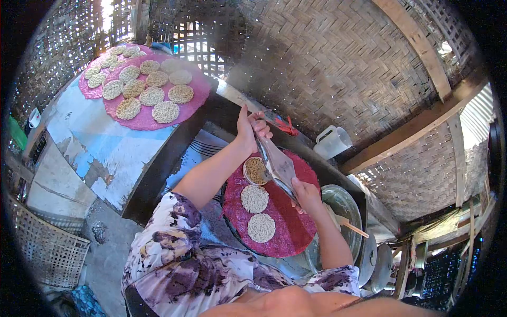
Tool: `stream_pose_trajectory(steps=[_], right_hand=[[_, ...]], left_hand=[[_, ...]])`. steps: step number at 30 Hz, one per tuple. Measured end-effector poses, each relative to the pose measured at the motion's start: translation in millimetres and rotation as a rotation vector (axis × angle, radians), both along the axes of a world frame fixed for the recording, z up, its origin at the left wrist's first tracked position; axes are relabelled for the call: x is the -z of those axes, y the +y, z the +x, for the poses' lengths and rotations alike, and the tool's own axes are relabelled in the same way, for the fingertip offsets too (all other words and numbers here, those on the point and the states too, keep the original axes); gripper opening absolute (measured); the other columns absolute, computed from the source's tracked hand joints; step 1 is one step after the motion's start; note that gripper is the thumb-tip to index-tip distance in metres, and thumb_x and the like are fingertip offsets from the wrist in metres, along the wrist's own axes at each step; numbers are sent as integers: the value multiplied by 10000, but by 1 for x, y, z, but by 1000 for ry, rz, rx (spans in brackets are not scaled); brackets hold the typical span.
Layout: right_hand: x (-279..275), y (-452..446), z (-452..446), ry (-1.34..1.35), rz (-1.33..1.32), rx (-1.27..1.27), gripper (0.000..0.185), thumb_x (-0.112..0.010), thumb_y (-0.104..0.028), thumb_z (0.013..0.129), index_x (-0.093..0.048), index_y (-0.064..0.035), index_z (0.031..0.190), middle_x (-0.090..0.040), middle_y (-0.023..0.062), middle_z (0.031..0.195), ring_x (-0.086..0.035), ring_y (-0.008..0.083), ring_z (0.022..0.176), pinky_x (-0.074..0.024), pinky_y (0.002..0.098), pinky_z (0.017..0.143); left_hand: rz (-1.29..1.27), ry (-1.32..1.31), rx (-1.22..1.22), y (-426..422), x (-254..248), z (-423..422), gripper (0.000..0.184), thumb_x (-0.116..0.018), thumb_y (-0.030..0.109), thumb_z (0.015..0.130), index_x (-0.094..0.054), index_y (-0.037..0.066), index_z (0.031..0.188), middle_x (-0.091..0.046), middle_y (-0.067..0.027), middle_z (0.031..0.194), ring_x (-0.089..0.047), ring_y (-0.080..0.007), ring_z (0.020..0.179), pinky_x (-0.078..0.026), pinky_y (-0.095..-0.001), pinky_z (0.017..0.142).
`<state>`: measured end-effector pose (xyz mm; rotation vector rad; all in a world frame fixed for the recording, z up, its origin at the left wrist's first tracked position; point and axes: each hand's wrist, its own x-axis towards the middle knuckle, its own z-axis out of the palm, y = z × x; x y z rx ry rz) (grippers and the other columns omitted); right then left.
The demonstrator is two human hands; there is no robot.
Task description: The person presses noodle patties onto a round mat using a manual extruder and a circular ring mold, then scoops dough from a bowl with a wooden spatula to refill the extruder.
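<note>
My left hand (253, 127) is closed on the upper end of a long greyish object (277, 161) that looks like a plastic bag; what is inside it I cannot make out. My right hand (308, 196) grips its lower end. The object slants over a round red-pink mesh sheet (285, 232). Just left of it on the sheet is a pale ring (245, 171) with brownish, strand-like stuff (256, 169) inside. Two pale round lacy cakes, an upper one (254, 199) and a lower one (261, 227), lie in a row nearer my body.
Several similar cakes (152, 96) rest on pink sheets (137, 122) over a worn blue-white table (119, 158) at left. A translucent pitcher (332, 142) stands at the back right by the woven wall. To the right is a clear basin (343, 201) with a wooden stick (354, 227).
</note>
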<state>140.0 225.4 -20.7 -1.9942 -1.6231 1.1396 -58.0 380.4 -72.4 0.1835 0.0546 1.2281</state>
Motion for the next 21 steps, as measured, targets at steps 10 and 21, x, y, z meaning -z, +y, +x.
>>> stream_pose_trajectory(steps=[10, 21], right_hand=[[-37, -10, 14, 431, 83, -24, 478, -378, -492, 895, -544, -48, 827, -548, 51, 546, -462, 115, 359, -360, 224, 331], [43, 59, -25, -381, 621, -235, 320, -537, -340, 813, -664, -48, 838, -601, 168, 824, -578, 304, 797, -443, 387, 716]], left_hand=[[563, 536, 125, -28, -27, -33, 631, -474, 520, 803, -429, 62, 1235, -511, -146, 1160, -476, -231, 1102, -317, -401, 963], [393, 756, -523, -108, 38, -68, 278, -554, 201, 818, -517, 63, 1056, -582, -87, 964, -563, -194, 897, -470, -347, 793]])
